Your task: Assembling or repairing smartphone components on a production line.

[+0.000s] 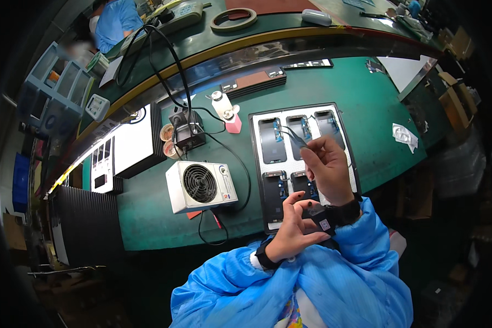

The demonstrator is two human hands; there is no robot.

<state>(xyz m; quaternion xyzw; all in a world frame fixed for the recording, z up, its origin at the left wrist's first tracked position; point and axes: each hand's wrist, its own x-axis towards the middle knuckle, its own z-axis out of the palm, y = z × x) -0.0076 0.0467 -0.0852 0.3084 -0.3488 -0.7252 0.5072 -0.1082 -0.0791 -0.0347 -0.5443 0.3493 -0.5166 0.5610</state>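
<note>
Lowest in the frame, the blue sleeves [311, 284] rise from the bottom edge. Just above them, right of centre, the left hand [296, 225] has its fingers closed on a small black module [318, 214] bearing a pale square label, pressed against the dark band at the right wrist. Above it the right hand [327, 167] pinches a pair of slim tweezers [293, 135], fingers closed on the handles; the tips point up-left over the pale tray [255, 164]. Whether the tips hold anything is too small to tell.

The tray lies at the centre on the green table [377, 131] and carries dark phone frames [271, 141] in two rows. To do this well, I judge the left hand should steady the module firmly while the tweezers stay light and level, clear of the frames.

Left of the tray stands a white box fan [200, 186], and beyond it a black unit [187, 131] with cables.
</note>
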